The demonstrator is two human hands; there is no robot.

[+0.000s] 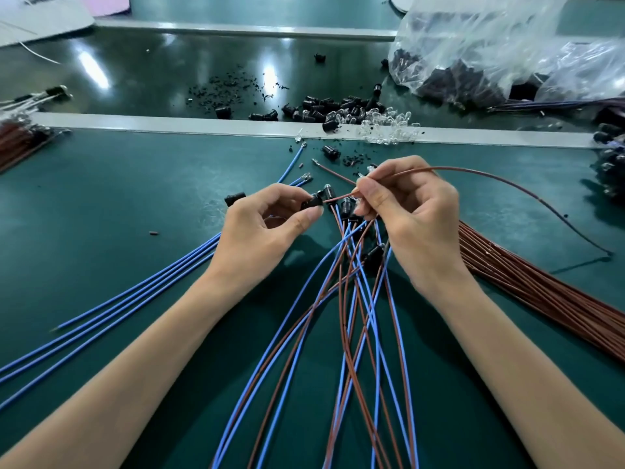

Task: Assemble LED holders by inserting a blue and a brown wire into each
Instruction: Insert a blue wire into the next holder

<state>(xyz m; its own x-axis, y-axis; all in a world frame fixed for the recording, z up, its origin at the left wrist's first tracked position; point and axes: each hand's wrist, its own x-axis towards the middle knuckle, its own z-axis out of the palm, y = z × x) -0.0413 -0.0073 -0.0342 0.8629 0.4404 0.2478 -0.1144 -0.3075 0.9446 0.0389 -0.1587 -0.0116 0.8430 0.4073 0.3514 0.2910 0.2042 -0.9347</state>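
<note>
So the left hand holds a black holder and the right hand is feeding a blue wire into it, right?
Not quite, the colour is wrong. In the head view, the left hand grips the black holder and the right hand pinches a brown wire, not a blue one, with its end at the holder.

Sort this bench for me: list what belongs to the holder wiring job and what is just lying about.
Job: left hand pinching a black holder; right hand pinching a brown wire; blue wires; brown wire bundle; holder pile.
Lying about: black crumbs; white sheet; pink sheet.
</note>
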